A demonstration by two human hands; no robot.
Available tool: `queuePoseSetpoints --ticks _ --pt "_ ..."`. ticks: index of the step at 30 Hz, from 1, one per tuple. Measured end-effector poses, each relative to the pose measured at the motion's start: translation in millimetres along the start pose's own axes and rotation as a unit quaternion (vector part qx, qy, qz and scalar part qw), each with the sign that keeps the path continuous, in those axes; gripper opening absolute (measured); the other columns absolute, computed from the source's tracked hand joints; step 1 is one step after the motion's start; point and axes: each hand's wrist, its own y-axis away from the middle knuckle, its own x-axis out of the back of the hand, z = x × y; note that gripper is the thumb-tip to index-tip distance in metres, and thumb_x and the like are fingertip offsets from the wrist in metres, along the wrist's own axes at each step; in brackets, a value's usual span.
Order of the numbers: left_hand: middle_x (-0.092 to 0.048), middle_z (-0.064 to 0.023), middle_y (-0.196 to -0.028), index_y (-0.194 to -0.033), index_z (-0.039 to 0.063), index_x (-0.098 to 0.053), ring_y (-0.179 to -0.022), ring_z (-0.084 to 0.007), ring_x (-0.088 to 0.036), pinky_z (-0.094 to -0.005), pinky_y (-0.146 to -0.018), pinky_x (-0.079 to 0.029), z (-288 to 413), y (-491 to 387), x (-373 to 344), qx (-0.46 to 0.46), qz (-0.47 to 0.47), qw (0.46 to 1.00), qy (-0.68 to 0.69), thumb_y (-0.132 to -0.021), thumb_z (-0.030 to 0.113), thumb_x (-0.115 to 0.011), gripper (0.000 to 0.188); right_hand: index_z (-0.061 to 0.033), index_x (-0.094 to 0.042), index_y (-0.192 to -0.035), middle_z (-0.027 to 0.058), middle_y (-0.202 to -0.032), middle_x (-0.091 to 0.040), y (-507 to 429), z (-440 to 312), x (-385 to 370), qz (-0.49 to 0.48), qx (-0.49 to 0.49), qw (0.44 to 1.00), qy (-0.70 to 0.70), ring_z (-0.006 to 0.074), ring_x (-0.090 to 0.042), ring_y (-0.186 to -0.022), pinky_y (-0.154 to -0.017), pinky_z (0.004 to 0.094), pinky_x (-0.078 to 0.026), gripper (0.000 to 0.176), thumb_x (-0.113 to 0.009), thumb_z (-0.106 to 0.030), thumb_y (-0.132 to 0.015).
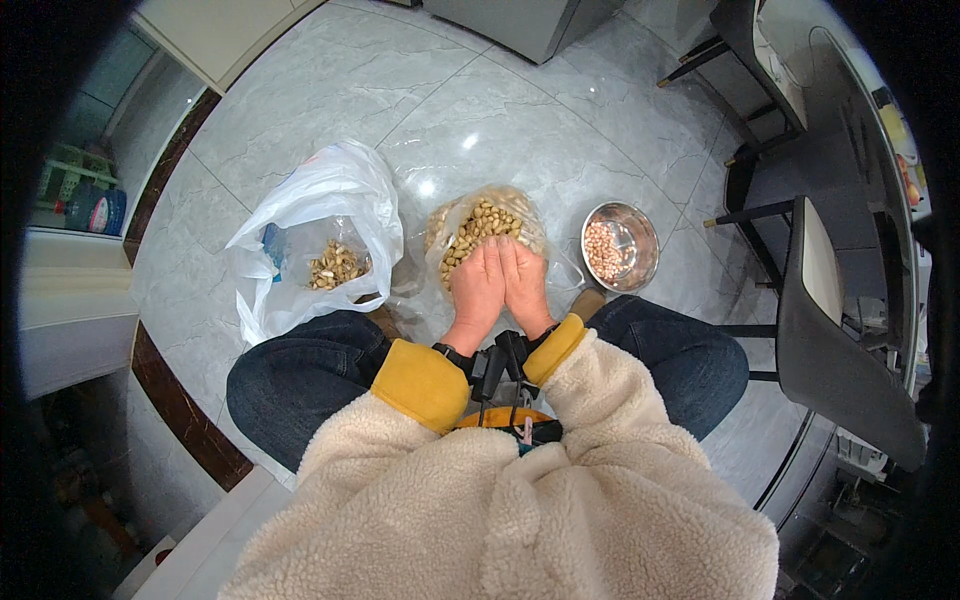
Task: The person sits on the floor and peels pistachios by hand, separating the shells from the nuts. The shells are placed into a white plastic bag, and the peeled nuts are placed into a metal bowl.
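Note:
My left hand and my right hand meet thumb to thumb over the near edge of a clear plastic bag of unshelled peanuts. Their fingers curl downward and hide whatever lies between or under them. To the left stands an open white plastic bag with empty peanut shells inside. A round stainless steel bowl on the right holds shelled pink peanuts. Both bags and the bowl rest on the grey tiled floor between and beyond my bent knees.
Grey chairs with dark legs stand along the right, beside a table edge. A pale cabinet is at the upper left, and a grey appliance or cabinet at the top. Dark straps and small devices sit at my wrists.

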Motion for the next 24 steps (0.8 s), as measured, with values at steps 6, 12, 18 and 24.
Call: queuePoseSetpoints --ticks 6,12,18,24 --pt "-0.060 -0.0243 -0.069 -0.076 -0.002 -0.064 -0.064 -0.0410 -0.060 -0.0463 -0.060 -0.046 -5 2 -3 0.038 -0.013 0.999 0.020 -0.095 0.031 -0.040 0.045 0.0014 -0.061 -0.086 0.0200 -0.070 -0.059 6 -15 -3 0.044 0.053 0.992 0.109 0.0334 -0.058 -0.061 -0.057 0.0382 -0.045 0.027 -0.045 -0.017 -0.096" --pt "-0.060 -0.0259 -0.070 -0.076 -0.004 -0.064 -0.066 -0.0418 -0.060 -0.0463 -0.062 -0.046 -9 1 -3 0.074 -0.050 0.996 0.018 -0.095 0.034 -0.041 0.048 0.0019 -0.060 -0.089 0.0211 -0.072 -0.059 11 -14 -3 0.047 0.059 0.990 0.116 0.0370 -0.059 -0.063 -0.058 0.0399 -0.045 0.028 -0.042 -0.018 -0.097" --pt "-0.060 -0.0273 -0.073 -0.079 -0.005 -0.063 -0.071 -0.0418 -0.059 -0.0460 -0.065 -0.045 -12 1 -3 0.135 -0.074 0.984 0.084 -0.095 0.036 -0.040 0.050 0.0025 -0.059 -0.084 0.0196 -0.069 -0.058 12 -5 -4 0.050 0.007 0.995 0.084 0.0277 -0.056 -0.059 -0.057 0.0374 -0.044 0.032 -0.042 -0.021 -0.098" --pt "-0.059 -0.0090 -0.073 -0.095 -0.002 -0.061 -0.063 -0.0183 -0.054 -0.0312 -0.059 -0.044 -14 -12 6 0.100 -0.138 0.972 0.160 -0.099 0.033 -0.038 0.042 0.0025 -0.064 -0.089 0.0034 -0.065 -0.056 -4 2 3 -0.028 -0.128 0.985 -0.112 0.0101 -0.049 -0.058 -0.052 0.0289 -0.041 0.036 -0.043 -0.025 -0.099"
